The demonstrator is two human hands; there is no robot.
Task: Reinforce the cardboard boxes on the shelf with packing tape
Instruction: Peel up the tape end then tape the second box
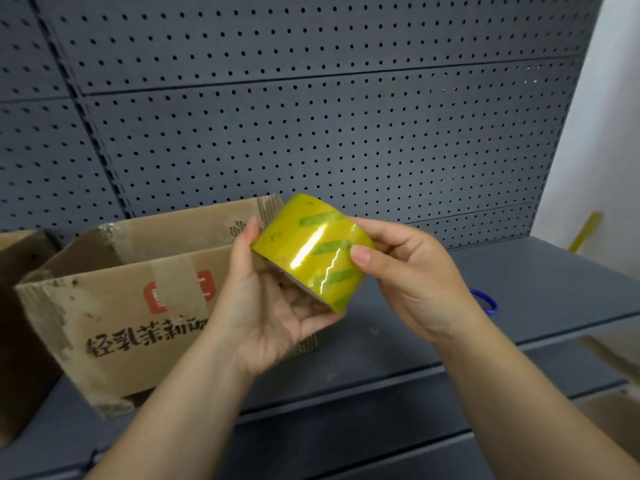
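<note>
Tape roll (313, 251), glossy yellow with green stripes, is held up in both hands just below the middle of the head view, above the front part of the shelf (536, 271). Its wide band faces the camera, tilted down toward 5 o'clock.

From where I stand, the left hand (266, 306) comes in from 7 o'clock, palm up. It cradles the roll from underneath, with the fingers curled under the lower rim and the thumb reaching up along the rim at 9 o'clock. The right hand (412, 275) enters from 4 o'clock and grips the other side. Its thumb presses flat on the shiny outer face and its fingers wrap behind the top edge.

At 8 o'clock from the roll, a worn cardboard box (114, 306) stands on the shelf with its top open. It carries old tape patches, a red logo and dark printed characters on its front. The left wrist crosses in front of its right end. A second box (20, 271) shows only partly at the 9 o'clock edge.

A blue loop (486, 301) lies on the shelf at 4 o'clock from the roll, half hidden behind the right wrist; I cannot tell what it is. A dark pegboard panel (311, 116) fills the background from 9 to 2 o'clock, and a pale wall (616, 98) runs down the 3 o'clock side.
</note>
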